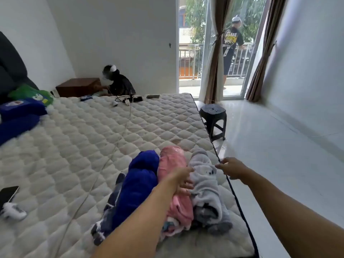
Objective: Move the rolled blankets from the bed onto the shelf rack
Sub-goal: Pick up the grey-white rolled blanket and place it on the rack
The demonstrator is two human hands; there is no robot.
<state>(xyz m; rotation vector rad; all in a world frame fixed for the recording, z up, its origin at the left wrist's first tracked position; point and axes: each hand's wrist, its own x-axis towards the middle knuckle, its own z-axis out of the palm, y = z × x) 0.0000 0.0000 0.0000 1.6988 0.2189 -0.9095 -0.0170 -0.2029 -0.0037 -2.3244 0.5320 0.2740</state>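
Three rolled blankets lie side by side near the right edge of the quilted white mattress [78, 146]: a blue one [139, 185], a pink one [173, 161] and a grey one [204, 183]. My left hand [183, 180] rests between the pink and grey rolls, fingers pressed into the gap and touching the grey roll. My right hand [231, 168] hovers just right of the grey roll over the mattress edge, fingers spread and holding nothing. No shelf rack is in view.
A black plastic stool [213, 120] stands on the white floor beside the bed. A phone [7, 194], a white cable [104, 164], chargers [130, 99] and plush toys [22, 108] lie on the mattress. One person sits behind the bed, another stands on the balcony.
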